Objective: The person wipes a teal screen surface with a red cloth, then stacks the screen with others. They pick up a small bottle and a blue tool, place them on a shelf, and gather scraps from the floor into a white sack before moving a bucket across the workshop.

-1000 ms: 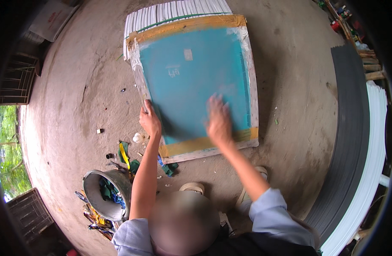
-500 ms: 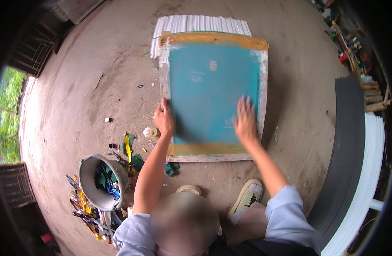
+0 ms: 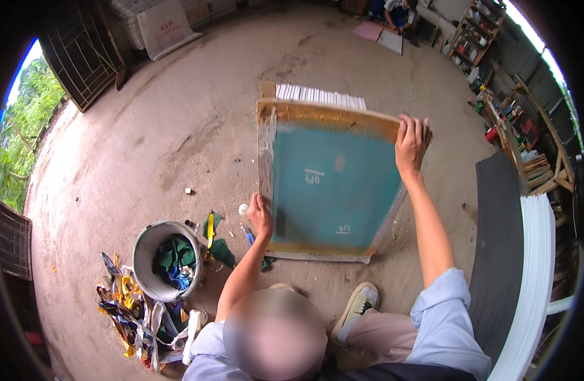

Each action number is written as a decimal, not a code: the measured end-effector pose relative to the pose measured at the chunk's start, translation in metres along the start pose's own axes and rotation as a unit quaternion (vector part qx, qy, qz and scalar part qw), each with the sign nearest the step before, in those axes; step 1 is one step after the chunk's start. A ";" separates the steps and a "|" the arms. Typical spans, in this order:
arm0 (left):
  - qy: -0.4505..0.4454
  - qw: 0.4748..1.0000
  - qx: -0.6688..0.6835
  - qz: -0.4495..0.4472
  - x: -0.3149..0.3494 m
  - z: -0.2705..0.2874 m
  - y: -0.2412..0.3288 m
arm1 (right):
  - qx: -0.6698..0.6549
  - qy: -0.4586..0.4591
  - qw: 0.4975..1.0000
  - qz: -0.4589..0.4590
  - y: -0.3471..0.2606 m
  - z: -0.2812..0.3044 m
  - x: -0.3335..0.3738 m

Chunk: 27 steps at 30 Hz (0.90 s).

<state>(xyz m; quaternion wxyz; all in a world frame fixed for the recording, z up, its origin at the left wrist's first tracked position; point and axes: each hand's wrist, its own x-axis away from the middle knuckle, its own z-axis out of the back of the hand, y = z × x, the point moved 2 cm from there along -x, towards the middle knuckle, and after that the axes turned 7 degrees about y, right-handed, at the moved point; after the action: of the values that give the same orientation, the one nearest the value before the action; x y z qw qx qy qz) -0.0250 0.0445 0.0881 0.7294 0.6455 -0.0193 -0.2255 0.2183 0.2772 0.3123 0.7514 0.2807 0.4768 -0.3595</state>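
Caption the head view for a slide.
Framed teal panel gripped by left hand at one side, right hand at far corner.

From afar, I am seeing a teal panel [image 3: 333,197] with white markings [image 3: 314,176] and amber-brown bands [image 3: 333,117] at top and bottom. Beyond it, a white stack [image 3: 320,96] is showing thin grey stripes. Inside a grey bucket [image 3: 142,257], cloth [image 3: 176,253] is showing green and blue; nearby scraps [image 3: 130,301] are mixing yellow, black and white. The right sleeve [image 3: 446,311] is looking pale blue.

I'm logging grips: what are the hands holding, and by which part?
The framed teal screen: the left hand grips its left edge, low down; the right hand, its upper right corner.
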 end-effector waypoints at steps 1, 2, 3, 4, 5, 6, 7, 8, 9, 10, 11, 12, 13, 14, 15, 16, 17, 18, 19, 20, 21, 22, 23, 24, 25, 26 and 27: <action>-0.020 1.000 0.014 -0.014 0.001 -0.001 0.004 | -0.018 -0.008 1.000 -0.005 0.002 0.010 -0.002; -0.039 0.999 0.020 -0.026 0.003 0.005 0.007 | -0.040 -0.022 0.999 -0.013 0.000 0.021 0.001; -0.059 0.997 0.027 -0.038 0.002 0.008 0.010 | -0.061 -0.036 0.997 -0.021 -0.001 0.033 0.003; -0.058 0.995 -0.001 -0.078 -0.004 0.011 0.013 | -0.062 -0.047 0.997 -0.019 -0.003 0.046 0.006; -0.050 0.994 0.049 -0.086 -0.015 0.015 0.031 | -0.067 -0.054 0.996 -0.018 -0.008 0.058 0.005; -0.041 0.990 0.100 -0.094 -0.027 0.016 0.052 | -0.072 -0.061 0.995 -0.016 -0.013 0.069 0.004; -0.033 0.983 0.153 -0.101 -0.040 0.018 0.078 | -0.076 -0.062 0.995 -0.018 -0.017 0.082 0.002; -0.032 0.981 0.157 -0.114 -0.053 0.020 0.106 | -0.079 -0.068 0.994 -0.017 -0.018 0.094 0.003; -0.033 0.978 0.162 -0.123 -0.065 0.022 0.135 | -0.079 -0.076 0.994 -0.016 -0.017 0.106 0.006; -0.035 0.968 0.208 -0.136 -0.073 0.022 0.169 | -0.076 -0.078 0.994 -0.020 -0.015 0.115 0.008; -0.053 0.967 0.221 -0.116 -0.080 0.022 0.193 | -0.098 -0.091 0.991 -0.014 -0.010 0.124 0.008; -0.070 0.965 0.232 -0.097 -0.087 0.023 0.216 | -0.119 -0.104 0.987 -0.008 -0.003 0.134 0.007; -0.105 0.972 0.208 -0.042 -0.092 0.023 0.228 | -0.139 -0.118 0.983 -0.003 -0.002 0.146 0.004; -0.140 0.973 0.184 0.012 -0.092 0.023 0.236 | -0.156 -0.109 0.982 0.016 0.001 0.158 -0.002; -0.114 0.976 0.186 -0.011 -0.090 0.025 0.234 | -0.185 -0.149 0.971 -0.023 0.006 0.167 -0.009; -0.085 0.978 0.187 -0.041 -0.094 0.029 0.226 | -0.217 -0.182 0.957 -0.063 0.008 0.176 -0.018; -0.055 0.978 0.189 -0.073 -0.099 0.034 0.222 | -0.251 -0.211 0.939 -0.101 0.010 0.179 -0.026; -0.028 0.980 0.173 -0.091 -0.098 0.035 0.219 | -0.241 -0.154 0.949 -0.130 0.016 0.180 -0.027; -0.031 0.981 0.163 -0.097 -0.095 0.034 0.217 | -0.201 -0.128 0.965 -0.111 0.024 0.182 -0.028; -0.032 0.982 0.154 -0.102 -0.093 0.033 0.218 | -0.160 -0.101 0.978 -0.089 0.032 0.185 -0.032; -0.031 0.983 0.144 -0.108 -0.091 0.031 0.219 | -0.119 -0.075 0.988 -0.067 0.040 0.185 -0.035; -0.013 0.981 0.131 -0.142 -0.089 0.029 0.218 | -0.102 -0.055 0.992 -0.045 0.044 0.180 -0.035; 0.009 0.977 0.113 -0.180 -0.091 0.030 0.216 | -0.130 -0.068 0.987 -0.069 0.038 0.177 -0.039; 0.032 0.971 0.094 -0.217 -0.093 0.030 0.215 | -0.130 -0.083 0.986 -0.062 0.032 0.172 -0.038; 0.024 0.976 0.104 -0.191 -0.092 0.028 0.216 | -0.126 -0.099 0.985 -0.056 0.031 0.167 -0.033; 0.017 0.980 0.113 -0.165 -0.090 0.025 0.218 | -0.173 -0.151 0.972 -0.053 0.031 0.161 -0.031; 0.008 0.983 0.123 -0.138 -0.087 0.021 0.220 | -0.179 -0.178 0.964 -0.079 0.038 0.161 -0.029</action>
<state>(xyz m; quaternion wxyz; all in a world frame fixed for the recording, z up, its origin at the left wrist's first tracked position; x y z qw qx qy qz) -0.0431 0.0705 0.3241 0.6065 0.7286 0.0485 -0.3145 0.3239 0.1845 0.4044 0.8313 0.0341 0.4125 -0.3709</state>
